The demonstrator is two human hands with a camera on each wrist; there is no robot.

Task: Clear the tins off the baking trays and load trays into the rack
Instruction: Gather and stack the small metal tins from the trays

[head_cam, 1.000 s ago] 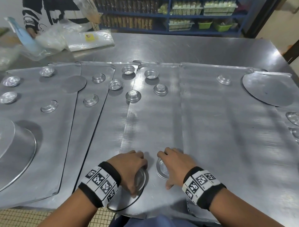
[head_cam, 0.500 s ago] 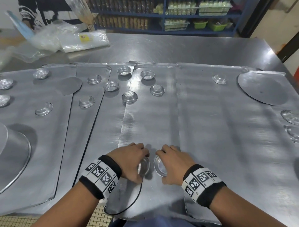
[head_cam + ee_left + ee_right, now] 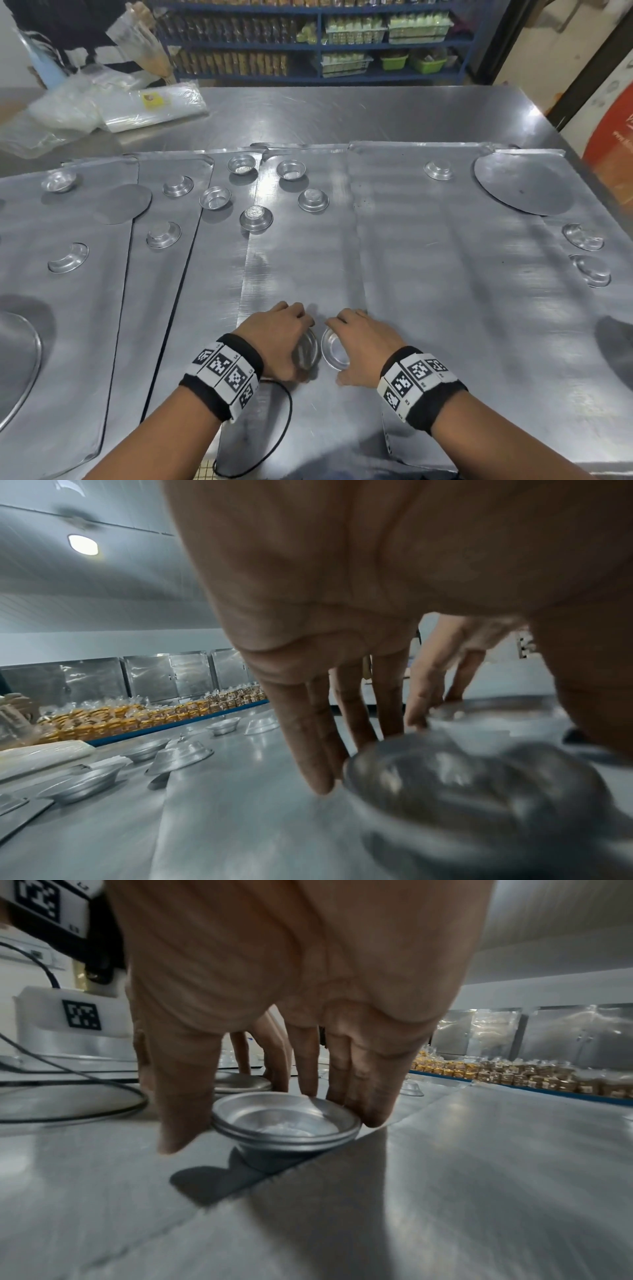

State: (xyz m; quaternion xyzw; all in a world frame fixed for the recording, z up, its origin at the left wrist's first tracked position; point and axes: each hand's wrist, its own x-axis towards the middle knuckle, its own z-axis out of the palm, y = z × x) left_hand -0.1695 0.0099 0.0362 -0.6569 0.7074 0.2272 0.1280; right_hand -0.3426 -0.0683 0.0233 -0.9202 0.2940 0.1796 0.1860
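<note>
Head view, lower centre: my right hand [image 3: 363,346] pinches stacked round silver tins [image 3: 286,1121]; my left hand's [image 3: 274,342] grip cups another tin [image 3: 306,349] just beside, rims nearly touching.

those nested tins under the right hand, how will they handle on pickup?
The nested tins look like thin pressed metal, so probably light and stiff. The right hand pinches the rims between thumb and fingers; smooth metal may slip. Two rims show, stacked, so the lower tin could drop away if only the upper rim is gripped.
</note>
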